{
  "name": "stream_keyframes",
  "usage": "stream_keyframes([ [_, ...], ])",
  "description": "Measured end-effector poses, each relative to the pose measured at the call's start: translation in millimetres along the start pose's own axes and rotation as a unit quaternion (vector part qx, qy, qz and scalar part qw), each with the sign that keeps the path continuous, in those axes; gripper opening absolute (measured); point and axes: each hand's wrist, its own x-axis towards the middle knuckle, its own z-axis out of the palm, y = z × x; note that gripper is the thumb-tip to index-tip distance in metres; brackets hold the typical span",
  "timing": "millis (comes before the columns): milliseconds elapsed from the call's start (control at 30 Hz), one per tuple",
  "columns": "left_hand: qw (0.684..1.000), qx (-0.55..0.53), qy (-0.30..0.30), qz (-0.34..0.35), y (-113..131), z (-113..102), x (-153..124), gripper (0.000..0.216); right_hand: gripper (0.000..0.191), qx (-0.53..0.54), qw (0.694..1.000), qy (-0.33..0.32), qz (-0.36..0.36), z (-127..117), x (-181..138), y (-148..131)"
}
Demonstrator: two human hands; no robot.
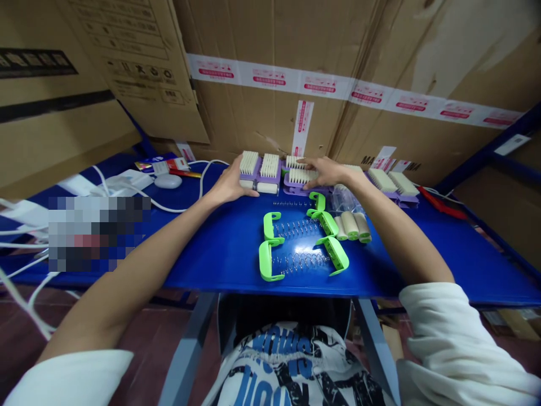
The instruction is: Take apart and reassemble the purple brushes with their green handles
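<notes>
I have both hands at the far edge of the blue surface point(220, 256), where purple brushes stand in a row with their bristles up. My left hand point(231, 184) is at the left end of that row, thumb and fingers apart, touching the end brush point(250, 163). Its thumb lies low, near a pale roller point(267, 188) at the front of the next brush. My right hand point(323, 171) reaches over a middle brush point(299, 176), thumb in front and a finger toward the back. I cannot tell if either hand squeezes.

The step looks like setting the brushes straight. To do it well, I would hold them low, by the hard purple sides, so the bristles do not bend. A slow, even push along the far edge seems best; a fast one could tip a brush over.

I would lift my right arm a bit, since it runs close to the clear plastic point(343, 198) and the loose rollers point(350, 225), which could roll toward the near edge. The green clips point(265, 260) and thin springs point(300, 263) lie between the row and the near edge. Springs may bounce or tangle, so I would bring my arms back around them, not across.
</notes>
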Motion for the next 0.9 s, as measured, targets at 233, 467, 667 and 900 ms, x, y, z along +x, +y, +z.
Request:
stream_keyframes([
  [233, 1.0, 0.005, 0.009, 0.004, 0, 5, 0, 0.141, 0.103, -0.047, 0.998, 0.002, -0.034, 8, 13, -21],
  [467, 1.0, -0.014, 0.006, 0.019, -4, 9, 2, 0.139, 0.088, 0.075, 0.992, 0.085, -0.059, -15, -3, -6],
  [667, 0.989, 0.021, 0.078, 0.127, 42, -26, -10, 0.107, 0.077, 0.276, 0.874, 0.377, -0.133, -68, -58, 18],
  [900, 0.91, 0.02, -0.303, 0.282, 82, -52, -35, 0.028, 0.03, 0.311, 0.713, 0.613, -0.143, -42, -132, 25],
])
